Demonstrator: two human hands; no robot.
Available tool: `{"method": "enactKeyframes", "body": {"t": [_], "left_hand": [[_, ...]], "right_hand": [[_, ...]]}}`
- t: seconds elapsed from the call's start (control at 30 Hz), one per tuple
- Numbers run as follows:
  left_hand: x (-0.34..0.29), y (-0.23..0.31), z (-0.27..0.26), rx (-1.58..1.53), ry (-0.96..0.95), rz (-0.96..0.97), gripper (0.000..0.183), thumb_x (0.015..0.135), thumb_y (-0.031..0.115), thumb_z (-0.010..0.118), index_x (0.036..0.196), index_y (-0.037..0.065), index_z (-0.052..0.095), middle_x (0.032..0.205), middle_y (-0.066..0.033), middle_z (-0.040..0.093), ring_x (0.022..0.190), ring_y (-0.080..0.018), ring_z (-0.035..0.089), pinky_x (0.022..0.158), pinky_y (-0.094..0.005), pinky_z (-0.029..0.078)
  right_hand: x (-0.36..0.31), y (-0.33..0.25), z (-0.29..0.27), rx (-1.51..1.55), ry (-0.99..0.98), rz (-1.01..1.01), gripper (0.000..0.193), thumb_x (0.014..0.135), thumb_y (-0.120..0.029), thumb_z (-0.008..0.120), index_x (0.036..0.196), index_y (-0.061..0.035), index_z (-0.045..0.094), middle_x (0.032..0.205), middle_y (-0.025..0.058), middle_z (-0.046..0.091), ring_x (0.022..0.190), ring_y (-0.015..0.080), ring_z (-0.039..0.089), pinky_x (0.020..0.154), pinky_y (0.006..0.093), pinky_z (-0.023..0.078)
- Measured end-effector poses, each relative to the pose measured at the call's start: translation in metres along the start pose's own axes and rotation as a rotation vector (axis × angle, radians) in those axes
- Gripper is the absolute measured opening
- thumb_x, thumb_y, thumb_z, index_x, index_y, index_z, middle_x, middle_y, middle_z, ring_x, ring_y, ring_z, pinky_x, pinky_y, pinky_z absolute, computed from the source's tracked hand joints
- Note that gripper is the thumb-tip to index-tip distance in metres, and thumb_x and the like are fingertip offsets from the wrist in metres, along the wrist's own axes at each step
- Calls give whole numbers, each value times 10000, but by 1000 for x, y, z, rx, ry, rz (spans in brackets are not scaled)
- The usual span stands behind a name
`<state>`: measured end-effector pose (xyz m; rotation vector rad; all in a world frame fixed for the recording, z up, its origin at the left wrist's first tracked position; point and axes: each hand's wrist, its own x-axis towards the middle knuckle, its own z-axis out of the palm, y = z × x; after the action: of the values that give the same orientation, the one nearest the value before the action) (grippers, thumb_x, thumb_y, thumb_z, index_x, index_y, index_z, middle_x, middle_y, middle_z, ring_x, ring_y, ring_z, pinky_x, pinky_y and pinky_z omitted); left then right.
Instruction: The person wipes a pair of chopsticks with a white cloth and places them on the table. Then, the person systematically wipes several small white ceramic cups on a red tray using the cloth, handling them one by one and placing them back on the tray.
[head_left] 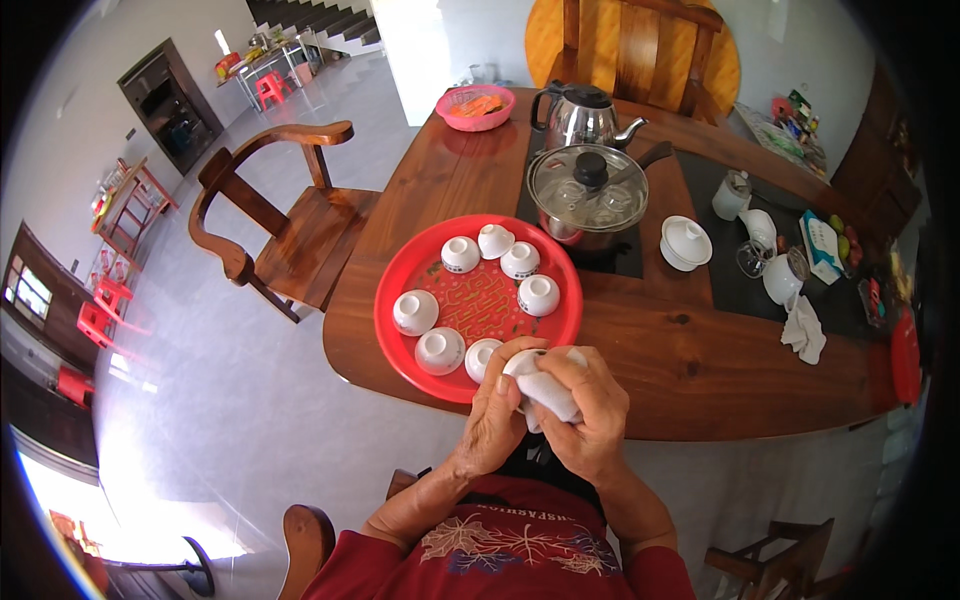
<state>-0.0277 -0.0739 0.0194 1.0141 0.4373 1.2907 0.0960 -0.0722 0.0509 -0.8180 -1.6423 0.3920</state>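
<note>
Both my hands meet over the near edge of a round red tray point(567, 335). My left hand point(492, 418) is closed on a small white cup point(521, 361), its fingers curled round the side; much of the cup is hidden. Bunched in the fingers of my right hand point(594, 405) is a white cloth point(551, 395), pressed against the cup. Several more white cups point(440, 350) stand upside down around the tray, leaving its gold-patterned middle bare. One upturned cup point(483, 358) lies right beside my left fingers.
Behind the tray stand a glass-lidded pot point(560, 200) and a steel kettle point(585, 115). A pink basket point(475, 108) sits at the far left. To the right are a white lidded bowl point(686, 244), a crumpled tissue point(803, 330) and a tissue pack point(821, 246). A wooden armchair point(300, 235) stands left.
</note>
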Motion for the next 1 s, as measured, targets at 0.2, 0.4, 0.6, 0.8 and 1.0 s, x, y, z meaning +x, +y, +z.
{"method": "enactKeyframes", "body": {"t": [0.2, 0.4, 0.6, 0.8, 1.0], "left_hand": [[1, 6, -4, 50, 35, -42, 533, 1008, 439, 322, 1344, 28, 363, 1134, -84, 529, 1017, -152, 513, 881, -285, 419], [0, 3, -10, 38, 0, -32, 519, 998, 420, 378, 1343, 34, 363, 1160, -79, 514, 1061, -158, 501, 912, -289, 412], [-5, 0, -7, 24, 24, -107, 497, 989, 380, 442, 1355, 56, 353, 1199, -73, 479, 1092, -151, 469, 934, -278, 387], [2, 19, -21, 430, 34, -7, 454, 983, 312, 466, 1346, 59, 362, 1173, -59, 478, 1067, -130, 447, 927, -265, 370], [45, 65, -32, 623, -8, -280, 449, 872, 274, 569, 1241, 53, 439, 1148, -79, 527, 1085, -176, 510, 938, -330, 411]], "right_hand": [[5, 0, -22, -29, -308, -114, 443, 600, 26, 747, 1012, -38, 596, 904, 124, 575, 779, 303, 586, 644, 383, 508], [6, -5, -40, -115, -336, -122, 457, 575, 5, 758, 1000, -51, 600, 855, 85, 555, 728, 270, 576, 596, 363, 495], [-2, 6, -6, -360, -172, -200, 384, 632, -22, 734, 995, -55, 614, 861, 80, 563, 720, 243, 578, 590, 353, 488], [1, 1, -39, 150, -417, 104, 367, 667, 9, 710, 1020, -32, 621, 874, 115, 576, 748, 287, 610, 629, 359, 500], [-5, 31, -52, -67, -244, 180, 340, 682, 27, 678, 1014, -20, 622, 866, 127, 569, 744, 292, 603, 634, 364, 494]]}}
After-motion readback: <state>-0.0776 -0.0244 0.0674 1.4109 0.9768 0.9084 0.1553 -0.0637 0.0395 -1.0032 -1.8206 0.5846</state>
